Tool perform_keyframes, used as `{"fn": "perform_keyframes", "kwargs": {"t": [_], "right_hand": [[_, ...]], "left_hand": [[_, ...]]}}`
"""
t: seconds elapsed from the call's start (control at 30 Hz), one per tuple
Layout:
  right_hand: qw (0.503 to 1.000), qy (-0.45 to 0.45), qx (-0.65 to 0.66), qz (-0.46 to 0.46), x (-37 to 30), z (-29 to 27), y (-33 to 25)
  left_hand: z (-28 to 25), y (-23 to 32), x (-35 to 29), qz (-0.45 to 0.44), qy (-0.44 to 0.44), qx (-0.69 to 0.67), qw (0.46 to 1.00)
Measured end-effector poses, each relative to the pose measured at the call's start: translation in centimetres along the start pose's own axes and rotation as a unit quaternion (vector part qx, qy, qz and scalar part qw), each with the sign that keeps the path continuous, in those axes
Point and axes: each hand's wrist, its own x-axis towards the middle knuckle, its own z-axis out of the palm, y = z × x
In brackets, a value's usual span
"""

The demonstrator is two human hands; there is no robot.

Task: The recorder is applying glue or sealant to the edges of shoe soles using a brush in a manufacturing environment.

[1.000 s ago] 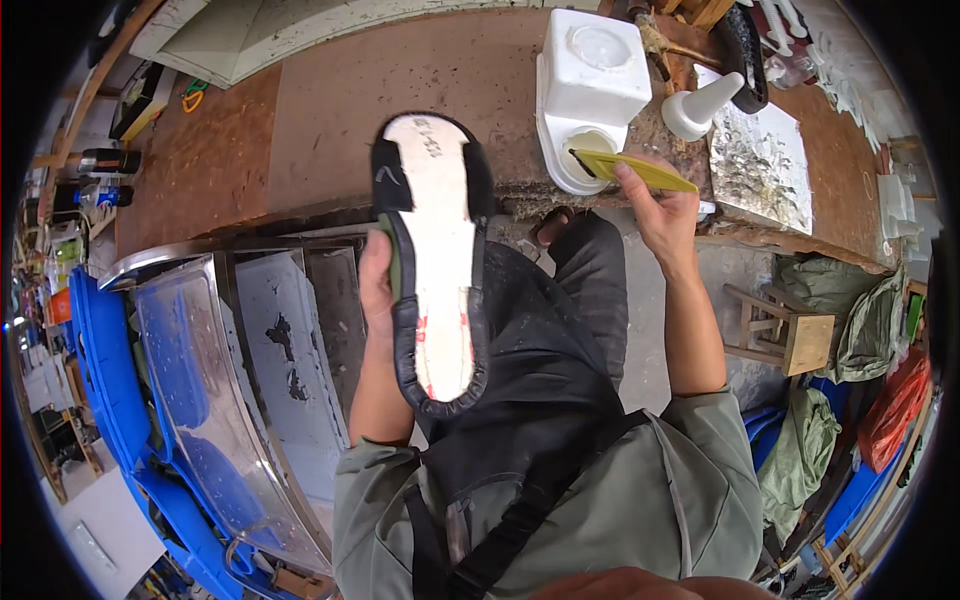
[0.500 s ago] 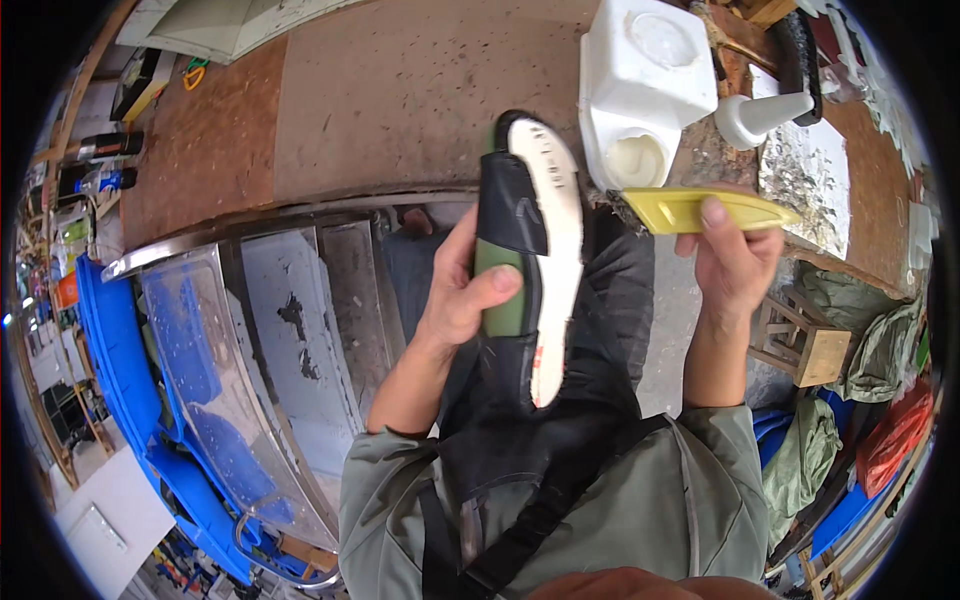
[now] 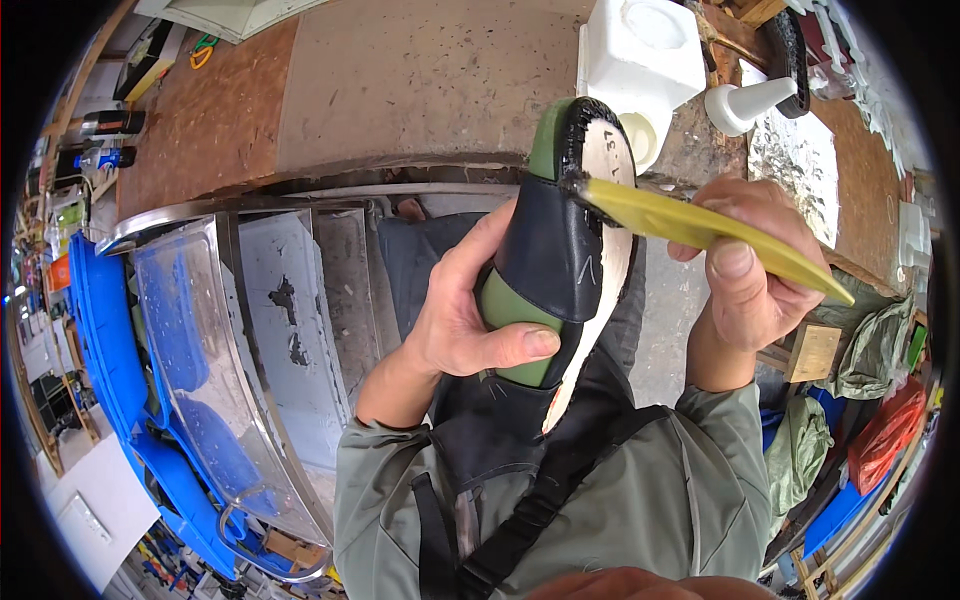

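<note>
My left hand (image 3: 465,310) grips a black leather shoe upper (image 3: 550,245) stretched over a green shoe last (image 3: 512,300), its fingers behind and its thumb across the side. The pale insole (image 3: 608,155) on the sole side faces right, toe up and tilted. In my right hand (image 3: 755,265) is a flat yellow-handled brush (image 3: 680,218), thumb pressed on the handle. Its dark bristles touch the leather edge beside the insole near the toe. Behind the toe stands a white glue dispenser (image 3: 650,55), its round cup partly hidden by the shoe.
A brown workbench (image 3: 400,90) spans the far side. On it, a white nozzle cap (image 3: 745,105) lies right of the dispenser near a stained white sheet (image 3: 795,175). A metal-framed clear panel (image 3: 190,330) and blue bins (image 3: 95,340) stand left. A wooden stool (image 3: 812,352) is right.
My right hand has brought the brush left and down from beside the glue cup onto the shoe's edge. My left hand has raised and turned the shoe, tilting its toe to the right.
</note>
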Motion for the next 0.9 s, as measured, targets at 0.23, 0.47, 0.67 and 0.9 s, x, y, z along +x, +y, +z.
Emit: {"fn": "perform_keyframes", "kwargs": {"t": [0.23,0.47,0.67,0.9], "right_hand": [[1.000,-0.015,0.012,-0.005,-1.2,-0.3,-1.8],[0.994,-0.079,0.039,-0.062,-1.9,-0.6,-2.6],[0.987,-0.093,0.104,-0.079,-3.1,-1.3,-2.4],[0.985,0.066,0.099,0.122,-0.6,-1.7,-0.6]], "left_hand": [[1.0,1.0,-0.9,0.005,0.003,-0.007,1.000],[2.2,2.0,-1.3,-0.021,0.037,-0.041,0.998],[2.7,2.1,-1.2,-0.004,0.051,-0.044,0.998],[3.2,1.9,-1.4,-0.022,0.025,-0.042,0.999]]}}
